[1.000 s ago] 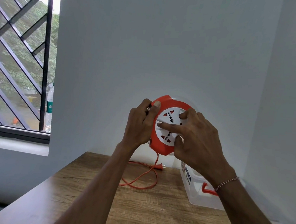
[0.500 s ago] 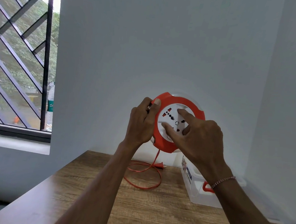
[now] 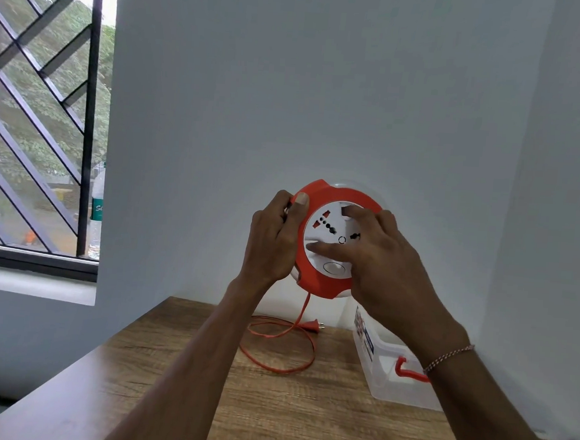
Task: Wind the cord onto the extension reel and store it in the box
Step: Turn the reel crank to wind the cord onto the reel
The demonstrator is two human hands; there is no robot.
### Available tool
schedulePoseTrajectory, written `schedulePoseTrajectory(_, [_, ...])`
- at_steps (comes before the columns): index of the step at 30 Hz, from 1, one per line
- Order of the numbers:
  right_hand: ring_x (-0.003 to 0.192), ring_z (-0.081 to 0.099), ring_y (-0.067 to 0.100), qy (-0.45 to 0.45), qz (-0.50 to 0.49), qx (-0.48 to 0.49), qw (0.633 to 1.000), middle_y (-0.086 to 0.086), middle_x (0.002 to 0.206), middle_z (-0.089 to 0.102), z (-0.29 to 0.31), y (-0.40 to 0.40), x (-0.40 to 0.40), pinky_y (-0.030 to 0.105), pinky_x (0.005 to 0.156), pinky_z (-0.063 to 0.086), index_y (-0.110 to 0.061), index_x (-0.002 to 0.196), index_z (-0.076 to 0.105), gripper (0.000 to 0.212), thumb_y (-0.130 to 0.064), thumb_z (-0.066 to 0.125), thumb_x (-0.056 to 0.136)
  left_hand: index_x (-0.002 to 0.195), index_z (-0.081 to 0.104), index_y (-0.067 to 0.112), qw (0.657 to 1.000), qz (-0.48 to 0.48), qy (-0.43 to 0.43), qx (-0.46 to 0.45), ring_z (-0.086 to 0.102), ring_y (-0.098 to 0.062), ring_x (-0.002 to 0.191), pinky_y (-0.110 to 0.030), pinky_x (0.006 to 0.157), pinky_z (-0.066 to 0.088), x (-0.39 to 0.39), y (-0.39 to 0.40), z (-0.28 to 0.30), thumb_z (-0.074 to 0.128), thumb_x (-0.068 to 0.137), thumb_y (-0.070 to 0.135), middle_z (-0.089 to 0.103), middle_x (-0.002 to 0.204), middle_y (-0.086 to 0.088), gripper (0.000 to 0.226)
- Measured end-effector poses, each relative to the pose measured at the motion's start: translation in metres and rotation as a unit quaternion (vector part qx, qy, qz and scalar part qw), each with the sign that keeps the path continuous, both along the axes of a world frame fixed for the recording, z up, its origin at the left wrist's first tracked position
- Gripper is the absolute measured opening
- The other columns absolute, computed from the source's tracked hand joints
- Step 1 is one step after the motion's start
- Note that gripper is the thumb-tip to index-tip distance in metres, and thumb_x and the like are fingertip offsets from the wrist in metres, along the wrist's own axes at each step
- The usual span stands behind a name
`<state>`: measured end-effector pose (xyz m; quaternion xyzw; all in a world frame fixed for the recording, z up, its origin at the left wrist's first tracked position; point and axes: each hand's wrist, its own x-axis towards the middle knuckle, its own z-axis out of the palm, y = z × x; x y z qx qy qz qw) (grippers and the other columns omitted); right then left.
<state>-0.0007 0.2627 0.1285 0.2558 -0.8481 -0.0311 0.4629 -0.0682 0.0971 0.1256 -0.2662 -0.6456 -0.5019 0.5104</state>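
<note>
I hold a round orange extension reel point(image 3: 322, 284) with a white socket face upright in the air above the table. My left hand point(image 3: 272, 239) grips its left rim, thumb over the front edge. My right hand point(image 3: 378, 257) lies on the white socket face, fingers spread across it. An orange cord point(image 3: 281, 351) hangs from the reel's bottom and lies in a loose loop on the table, ending in an orange plug point(image 3: 312, 325) near the wall. A clear plastic box point(image 3: 386, 374) with an orange latch stands at the right, partly behind my right forearm.
The wooden table point(image 3: 302, 413) runs up to a white wall corner. A barred window point(image 3: 38, 116) with a sill is at the left, with a plastic bottle point(image 3: 96, 213) standing on the ledge.
My right hand has turned the white socket face, so the sockets sit at a new angle. The cord loop on the table has shifted slightly. My left hand keeps its grip.
</note>
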Motion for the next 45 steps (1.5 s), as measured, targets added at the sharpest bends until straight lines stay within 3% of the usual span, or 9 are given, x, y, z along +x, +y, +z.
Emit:
schedulePoseTrajectory(3, [0.114, 0.051, 0.041, 0.026, -0.027, 0.000, 0.999, 0.016, 0.126, 0.058, -0.004, -0.004, -0.004, 0.054, 0.089, 0.048, -0.035, 0.117, 0.065, 0.064, -0.033, 0.087, 0.056, 0.090, 0.055, 0.024, 1.000, 0.005, -0.002, 0.006, 0.067, -0.018, 0.063, -0.038, 0.054, 0.058, -0.001, 0.000, -0.001, 0.041, 0.099, 0.043, 0.066, 0.078, 0.009, 0.025])
schedulePoseTrajectory(8, [0.102, 0.053, 0.038, 0.052, -0.029, -0.020, 0.998, 0.017, 0.117, 0.060, -0.007, 0.000, -0.013, 0.049, 0.080, 0.049, -0.038, 0.121, 0.061, 0.069, -0.032, 0.087, 0.058, 0.092, 0.057, 0.016, 1.000, 0.011, 0.003, 0.003, 0.067, -0.020, 0.061, -0.039, 0.052, 0.057, 0.000, 0.001, -0.001, 0.042, 0.099, 0.044, 0.067, 0.075, 0.005, 0.033])
schedulePoseTrajectory(14, [0.090, 0.064, 0.026, 0.082, -0.010, -0.121, 0.989, 0.009, 0.108, 0.069, -0.008, 0.002, -0.011, 0.038, 0.081, 0.053, -0.036, 0.135, 0.048, 0.063, -0.062, 0.057, 0.079, 0.090, 0.055, 0.024, 1.000, 0.005, -0.002, 0.005, 0.067, -0.008, 0.059, -0.019, 0.048, 0.055, 0.000, 0.001, 0.000, 0.042, 0.099, 0.042, 0.067, 0.079, 0.014, 0.024])
schedulePoseTrajectory(21, [0.081, 0.070, 0.022, 0.050, -0.012, -0.190, 0.980, 0.002, 0.103, 0.073, -0.007, -0.007, -0.006, 0.034, 0.076, 0.057, -0.029, 0.132, 0.054, 0.075, -0.080, 0.038, 0.079, 0.089, 0.057, 0.017, 1.000, 0.010, -0.009, 0.002, 0.066, -0.018, 0.061, -0.043, 0.052, 0.055, 0.002, 0.003, -0.001, 0.041, 0.098, 0.047, 0.066, 0.076, 0.005, 0.035])
schedulePoseTrajectory(25, [0.080, 0.069, 0.024, 0.089, 0.025, -0.171, 0.981, 0.006, 0.097, 0.074, -0.006, -0.003, -0.007, 0.036, 0.076, 0.057, -0.021, 0.122, 0.063, 0.068, -0.073, 0.048, 0.080, 0.092, 0.058, 0.016, 1.000, 0.019, -0.013, 0.008, 0.065, -0.022, 0.061, -0.045, 0.055, 0.056, 0.003, 0.003, -0.001, 0.041, 0.098, 0.046, 0.068, 0.074, 0.000, 0.035])
schedulePoseTrajectory(29, [0.086, 0.061, 0.024, 0.148, 0.091, -0.128, 0.976, 0.009, 0.096, 0.072, -0.002, 0.003, -0.010, 0.032, 0.077, 0.052, -0.011, 0.105, 0.070, 0.037, -0.042, 0.065, 0.085, 0.090, 0.057, 0.013, 1.000, 0.007, -0.019, 0.016, 0.064, -0.023, 0.059, -0.047, 0.053, 0.055, 0.003, 0.000, 0.000, 0.041, 0.098, 0.046, 0.067, 0.074, -0.001, 0.038])
schedulePoseTrajectory(32, [0.100, 0.056, 0.028, 0.110, 0.109, -0.082, 0.984, 0.011, 0.110, 0.067, 0.004, 0.008, -0.008, 0.041, 0.081, 0.055, -0.016, 0.102, 0.072, 0.022, -0.019, 0.071, 0.081, 0.087, 0.055, 0.023, 1.000, 0.010, -0.017, 0.016, 0.066, -0.015, 0.062, -0.032, 0.053, 0.058, 0.003, -0.002, 0.001, 0.041, 0.098, 0.045, 0.067, 0.080, 0.012, 0.028])
schedulePoseTrajectory(37, [0.121, 0.045, 0.038, 0.013, 0.030, 0.011, 0.999, 0.013, 0.136, 0.052, 0.005, 0.005, -0.003, 0.053, 0.093, 0.046, -0.030, 0.112, 0.069, 0.051, -0.021, 0.085, 0.065, 0.091, 0.055, 0.022, 1.000, 0.003, -0.010, 0.009, 0.067, -0.008, 0.065, -0.022, 0.053, 0.058, 0.002, -0.002, 0.001, 0.041, 0.099, 0.041, 0.067, 0.079, 0.024, 0.026])
schedulePoseTrajectory(45, [0.107, 0.052, 0.039, 0.043, -0.030, 0.011, 0.999, 0.016, 0.121, 0.059, 0.000, 0.003, -0.003, 0.048, 0.083, 0.049, -0.038, 0.117, 0.064, 0.067, -0.038, 0.088, 0.054, 0.092, 0.056, 0.019, 1.000, 0.006, 0.004, 0.003, 0.067, -0.013, 0.064, -0.029, 0.054, 0.059, 0.002, 0.000, 0.000, 0.041, 0.099, 0.042, 0.067, 0.074, 0.011, 0.028])
